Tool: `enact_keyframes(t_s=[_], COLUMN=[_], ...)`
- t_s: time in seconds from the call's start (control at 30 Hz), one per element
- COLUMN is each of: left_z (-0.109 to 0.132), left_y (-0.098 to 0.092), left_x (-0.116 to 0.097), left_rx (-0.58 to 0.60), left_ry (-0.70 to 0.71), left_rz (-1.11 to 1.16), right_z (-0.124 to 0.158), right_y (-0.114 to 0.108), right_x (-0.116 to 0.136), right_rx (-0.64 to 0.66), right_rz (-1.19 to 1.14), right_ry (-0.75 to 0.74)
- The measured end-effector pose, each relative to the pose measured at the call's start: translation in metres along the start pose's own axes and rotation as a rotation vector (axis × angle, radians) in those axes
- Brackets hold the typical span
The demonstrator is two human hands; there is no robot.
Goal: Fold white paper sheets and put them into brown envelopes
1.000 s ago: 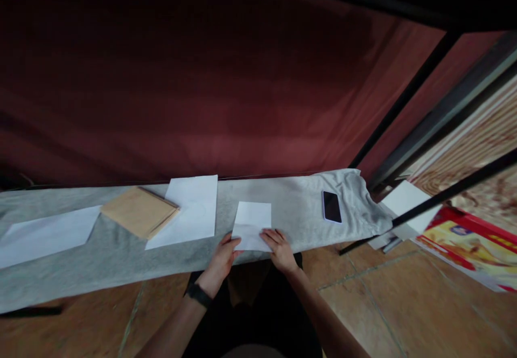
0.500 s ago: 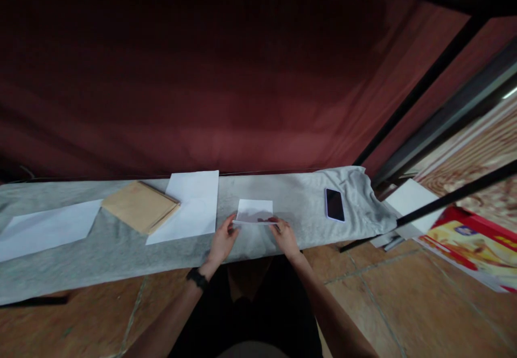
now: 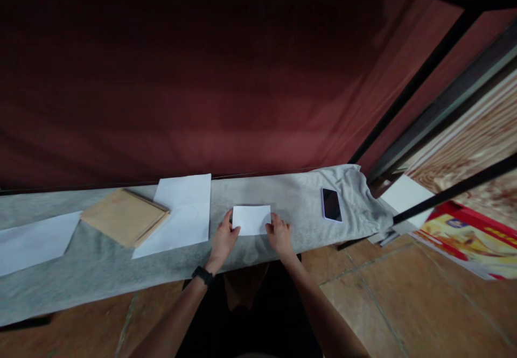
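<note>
A small white rectangle of folded paper (image 3: 251,220) is held level just over the grey cloth, between my two hands. My left hand (image 3: 223,239) pinches its left edge, thumb on top and fingers beneath or behind. On the opposite edge my right hand (image 3: 279,234) grips it the same way. Left of my left hand lie larger white sheets (image 3: 189,212), partly under a stack of brown envelopes (image 3: 123,215). A dark wristband (image 3: 202,275) circles my left wrist.
Grey cloth (image 3: 299,202) covers the long narrow table. A phone (image 3: 332,205) rests on it to the right. Another white sheet (image 3: 36,239) lies at far left. Behind hangs a dark red curtain (image 3: 242,105). A red and yellow box (image 3: 468,239) stands beyond a black bar on the right.
The near edge of the folded paper has tipped down, so one flat face now shows. Both hands still hold its sides. The view has shifted slightly.
</note>
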State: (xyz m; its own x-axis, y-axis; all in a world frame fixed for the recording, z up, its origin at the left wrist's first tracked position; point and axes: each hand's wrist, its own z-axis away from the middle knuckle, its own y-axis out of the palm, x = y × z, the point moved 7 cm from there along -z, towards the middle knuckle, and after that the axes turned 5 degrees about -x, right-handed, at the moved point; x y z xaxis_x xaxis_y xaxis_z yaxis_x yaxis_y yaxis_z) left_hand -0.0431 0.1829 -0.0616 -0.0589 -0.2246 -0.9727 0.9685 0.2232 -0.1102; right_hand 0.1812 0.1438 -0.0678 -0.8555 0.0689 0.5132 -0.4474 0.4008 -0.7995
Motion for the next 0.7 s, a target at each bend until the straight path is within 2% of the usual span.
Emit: enact_keyframes(t_s=[0.13, 0.33, 0.43, 0.57, 0.7], left_z=[0.0, 0.002, 0.009, 0.016, 0.015], left_y=[0.001, 0.008, 0.027, 0.06, 0.071], left_x=[-0.002, -0.012, -0.017, -0.011, 0.0], left_rx=[0.002, 0.077, 0.174, 0.362, 0.365], left_ry=[0.052, 0.291, 0.406, 0.448, 0.567], left_rz=[-0.061, -0.371, -0.348, -0.287, -0.413], right_z=[0.007, 0.01, 0.01, 0.01, 0.011], right_y=[-0.002, -0.008, 0.0, 0.016, 0.02], right_x=[0.004, 0.018, 0.038, 0.051, 0.041], right_rx=[-0.02, -0.046, -0.01, 0.059, 0.063], right_rz=[0.064, 0.082, -0.022, -0.036, 0.051], right_ry=[-0.01, -0.04, -0.132, -0.159, -0.144])
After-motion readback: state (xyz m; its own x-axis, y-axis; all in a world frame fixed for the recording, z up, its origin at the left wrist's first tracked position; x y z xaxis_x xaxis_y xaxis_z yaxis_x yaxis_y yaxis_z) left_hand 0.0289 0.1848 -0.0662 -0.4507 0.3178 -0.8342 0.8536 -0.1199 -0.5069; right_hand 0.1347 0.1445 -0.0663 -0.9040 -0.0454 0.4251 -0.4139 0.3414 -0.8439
